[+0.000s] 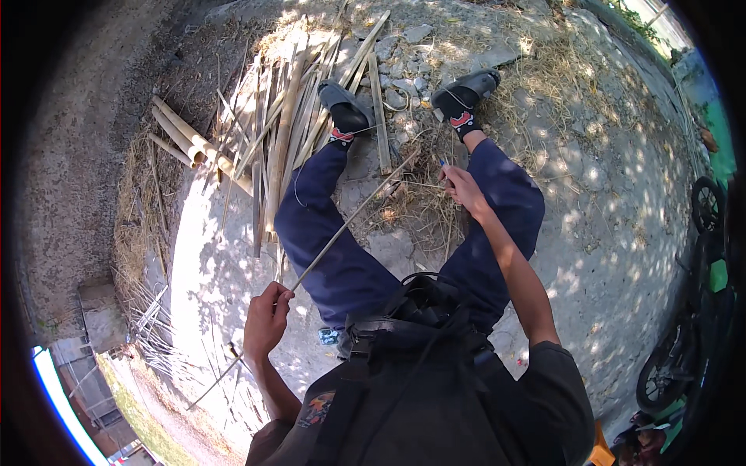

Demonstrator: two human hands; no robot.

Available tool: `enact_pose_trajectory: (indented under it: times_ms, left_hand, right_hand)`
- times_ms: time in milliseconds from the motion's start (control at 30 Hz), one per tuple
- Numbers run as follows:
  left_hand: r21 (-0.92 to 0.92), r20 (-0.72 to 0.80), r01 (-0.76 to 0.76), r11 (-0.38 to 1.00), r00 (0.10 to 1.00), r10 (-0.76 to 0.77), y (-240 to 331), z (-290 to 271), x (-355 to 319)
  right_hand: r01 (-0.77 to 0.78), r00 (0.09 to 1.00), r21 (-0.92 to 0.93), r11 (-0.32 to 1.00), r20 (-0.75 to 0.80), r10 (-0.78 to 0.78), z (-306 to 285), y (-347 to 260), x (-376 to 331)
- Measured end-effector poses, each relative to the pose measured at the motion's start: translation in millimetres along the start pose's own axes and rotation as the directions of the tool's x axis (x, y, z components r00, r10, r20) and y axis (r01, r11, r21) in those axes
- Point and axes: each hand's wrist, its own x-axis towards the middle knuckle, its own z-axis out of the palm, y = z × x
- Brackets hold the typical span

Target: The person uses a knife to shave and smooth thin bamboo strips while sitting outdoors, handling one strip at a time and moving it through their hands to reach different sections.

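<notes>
My left hand (268, 318) is closed around a long thin bamboo stick (342, 229), which slants up and away to the right between my knees. Behind that hand a thin length runs on down to the left, apparently the same stick. My right hand (465, 190) is closed above my right knee, near the stick's far end. A small blue bit shows at its fingers, and a thin pale straight piece (416, 184) reaches left from them toward the stick. Exactly what the right hand grips is too small to tell. Loose pale shavings (427, 221) lie on the ground below.
Split bamboo slats (287, 116) are heaped beyond my left foot, with thicker bamboo poles (186, 136) farther left. Thin sticks (167, 334) lie at lower left. Dry straw (536, 109) covers ground beyond my right foot. Motorcycles (660, 373) stand at the right edge.
</notes>
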Motion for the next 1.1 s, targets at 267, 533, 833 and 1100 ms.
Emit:
enact_pose_trajectory:
  times_ms: [267,533,833,1100]
  left_hand:
    - [-0.183,-0.085,-0.094,0.979,0.993,0.079,20,74,57]
    - [-0.396,0.104,-0.08,0.914,0.986,0.132,57,111,75]
    - [-0.565,0.213,0.042,0.824,0.972,0.096,83,113,75]
    - [-0.51,0.046,-0.179,0.841,0.971,0.235,83,132,74]
  right_hand:
    - [0.423,0.896,-0.542,0.727,0.13,-0.425,94,-56,-84]
    - [0.54,0.821,-0.622,0.567,0.241,-0.517,131,-59,-115]
    - [0.457,0.882,-0.541,0.706,0.176,-0.436,125,-54,-122]
    - [0.55,0.817,-0.561,0.619,0.207,-0.538,122,-54,-120]
